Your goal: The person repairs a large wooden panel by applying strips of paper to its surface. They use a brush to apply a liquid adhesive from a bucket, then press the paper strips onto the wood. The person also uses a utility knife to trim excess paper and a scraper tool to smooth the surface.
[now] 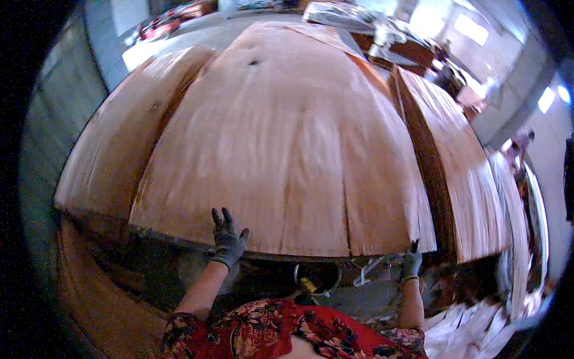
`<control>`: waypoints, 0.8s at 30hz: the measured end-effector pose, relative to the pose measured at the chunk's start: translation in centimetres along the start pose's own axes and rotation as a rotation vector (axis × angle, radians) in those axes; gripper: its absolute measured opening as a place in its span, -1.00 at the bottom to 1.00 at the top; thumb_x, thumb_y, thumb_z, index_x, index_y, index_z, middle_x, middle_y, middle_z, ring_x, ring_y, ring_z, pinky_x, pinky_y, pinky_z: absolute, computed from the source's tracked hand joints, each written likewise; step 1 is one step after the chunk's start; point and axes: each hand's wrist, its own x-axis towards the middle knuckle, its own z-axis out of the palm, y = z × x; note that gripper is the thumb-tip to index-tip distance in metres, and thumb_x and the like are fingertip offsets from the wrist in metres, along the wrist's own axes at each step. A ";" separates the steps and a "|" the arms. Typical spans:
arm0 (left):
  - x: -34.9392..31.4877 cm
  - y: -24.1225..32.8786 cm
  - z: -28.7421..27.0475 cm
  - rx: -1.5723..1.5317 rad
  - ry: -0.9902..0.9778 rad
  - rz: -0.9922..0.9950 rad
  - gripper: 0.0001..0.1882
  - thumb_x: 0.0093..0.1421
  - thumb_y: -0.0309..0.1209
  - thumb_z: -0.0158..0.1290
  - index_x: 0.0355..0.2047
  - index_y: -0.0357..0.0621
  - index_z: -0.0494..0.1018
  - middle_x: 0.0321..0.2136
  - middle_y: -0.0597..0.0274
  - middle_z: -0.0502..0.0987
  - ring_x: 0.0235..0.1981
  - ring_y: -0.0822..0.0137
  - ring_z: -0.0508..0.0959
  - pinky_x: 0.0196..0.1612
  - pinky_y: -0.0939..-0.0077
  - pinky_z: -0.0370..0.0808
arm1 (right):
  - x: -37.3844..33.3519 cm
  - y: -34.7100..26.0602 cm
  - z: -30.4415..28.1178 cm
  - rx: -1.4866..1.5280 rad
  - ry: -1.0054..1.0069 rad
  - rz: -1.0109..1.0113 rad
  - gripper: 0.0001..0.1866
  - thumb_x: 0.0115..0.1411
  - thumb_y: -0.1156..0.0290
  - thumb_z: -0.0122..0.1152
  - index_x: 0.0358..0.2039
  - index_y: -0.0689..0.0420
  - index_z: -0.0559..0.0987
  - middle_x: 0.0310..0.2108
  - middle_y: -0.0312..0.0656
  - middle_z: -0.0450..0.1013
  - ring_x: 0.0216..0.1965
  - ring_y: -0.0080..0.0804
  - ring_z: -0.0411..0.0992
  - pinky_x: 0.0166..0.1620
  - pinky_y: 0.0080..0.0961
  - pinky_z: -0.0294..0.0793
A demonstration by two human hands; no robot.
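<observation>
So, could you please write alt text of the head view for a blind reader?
A gloved left hand, fingers spread, is at the near edge of a broad wood sheet; the gloved right hand is at that edge, close to its right corner. Wooden stacks flank the sheet.

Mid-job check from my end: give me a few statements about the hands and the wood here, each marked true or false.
1. The left hand and the right hand both wear dark gloves. True.
2. The large wooden sheet has a dark knot toward its far end. True.
3. The right hand is at the far end of the sheet. False: it is at the near edge, close to the right corner.
4. A left pile and a right pile flank the sheet. True.
5. The person's clothing is plain blue. False: the top is red with a floral pattern.
</observation>
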 end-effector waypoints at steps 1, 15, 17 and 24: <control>1.0 -0.4 0.4 0.045 0.013 0.065 0.01 0.03 -0.06 0.08 0.27 -0.22 -0.28 0.25 -0.34 -0.34 0.28 -0.25 -0.27 0.24 -0.13 -0.29 | -1.8 -0.7 0.3 0.100 0.062 -0.054 -0.60 0.07 0.39 0.23 -0.10 0.33 0.47 -0.49 -0.29 0.50 -0.53 -0.61 0.38 -0.43 -0.62 0.42; 0.8 12.7 13.9 0.304 -0.159 0.126 -0.19 0.09 -0.09 -0.07 0.24 -0.28 -0.07 0.26 -0.23 -0.19 0.28 -0.19 -0.25 0.27 -0.01 -0.30 | 6.7 12.3 -26.2 -0.365 0.516 -0.249 -0.65 0.21 0.16 -0.03 -0.12 0.10 0.53 -0.26 0.06 0.47 -0.30 -0.10 0.50 -0.29 -0.33 0.45; 0.4 17.8 11.0 0.270 -0.332 0.010 -0.21 0.11 -0.13 -0.07 0.24 -0.29 -0.07 0.25 -0.22 -0.17 0.29 -0.15 -0.23 0.29 0.09 -0.28 | 5.7 13.7 -29.1 -0.426 0.633 -0.358 -0.67 0.18 0.18 0.03 -0.15 0.09 0.54 -0.29 0.02 0.48 -0.33 -0.13 0.51 -0.31 -0.34 0.47; 1.8 15.3 13.1 0.471 -0.189 0.009 -0.24 0.17 -0.09 -0.15 0.27 -0.17 -0.14 0.27 -0.16 -0.20 0.28 -0.11 -0.17 0.27 0.05 -0.22 | 4.3 10.4 -26.5 -0.349 0.532 -0.418 -0.69 0.05 0.48 0.10 -0.14 0.05 0.52 -0.32 -0.08 0.51 -0.37 -0.11 0.50 -0.33 -0.35 0.49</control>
